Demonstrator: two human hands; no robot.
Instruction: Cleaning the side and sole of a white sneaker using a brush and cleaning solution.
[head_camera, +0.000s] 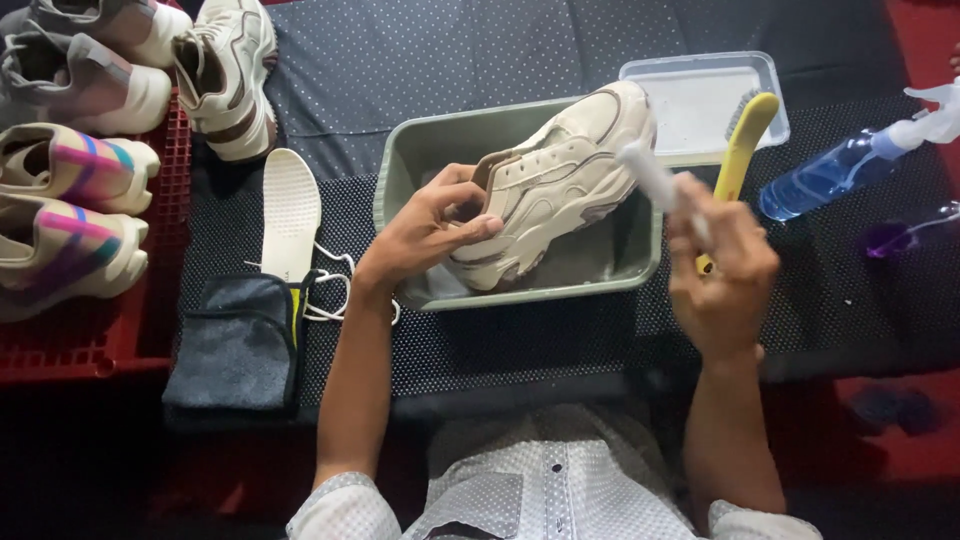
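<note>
My left hand (425, 228) grips a cream sneaker (560, 175) by its heel opening, holding it tilted over a green plastic basin (420, 150). My right hand (722, 275) is raised to the right of the basin and is closed around a small white brush (655, 175), blurred, whose tip is close to the sneaker's toe. A yellow-handled brush (742, 145) lies behind my right hand, its head resting on a clear shallow tray (700, 105).
A blue spray bottle (850, 165) lies at the right. A white insole (290, 210), white laces (335, 290) and a folded grey cloth (240, 345) are at the left. Another cream sneaker (232, 70) and several shoes sit on a red crate (90, 340).
</note>
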